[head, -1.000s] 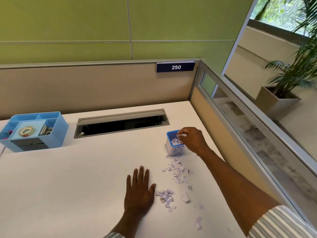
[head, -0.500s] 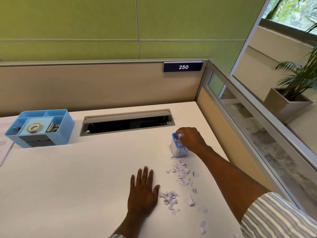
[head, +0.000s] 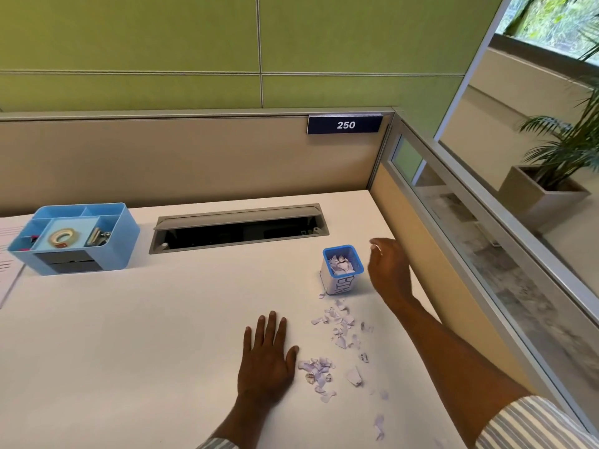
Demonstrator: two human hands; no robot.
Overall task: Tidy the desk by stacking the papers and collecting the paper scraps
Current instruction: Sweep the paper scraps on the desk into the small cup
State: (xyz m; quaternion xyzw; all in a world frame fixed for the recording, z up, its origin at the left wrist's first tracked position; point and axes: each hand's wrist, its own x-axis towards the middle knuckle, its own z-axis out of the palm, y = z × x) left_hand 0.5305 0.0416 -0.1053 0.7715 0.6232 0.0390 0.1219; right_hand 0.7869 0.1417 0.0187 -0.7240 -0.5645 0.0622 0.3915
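Note:
A small white bin (head: 338,284) with a blue rim stands on the white desk (head: 129,335) and holds torn paper. Pale purple paper scraps (head: 337,322) trail from its base toward me, with a second clump (head: 318,374) beside my left thumb and a stray piece (head: 378,426) near the front edge. My left hand (head: 265,358) lies flat on the desk, fingers spread, touching no scrap. My right hand (head: 389,270) hovers just right of the bin, fingers loosely bent and blurred, apart from the bin. Printed paper (head: 6,273) shows at the far left edge.
A blue desk organizer (head: 74,254) with tape and clips sits at the back left. A long open cable slot (head: 240,226) runs along the back. Beige partitions (head: 194,157) close the back and right sides, with a glass strip on the right.
My right hand was over the bin's mouth with scraps; it has since pulled away to the right and the bin's top is uncovered. The left hand stayed flat.

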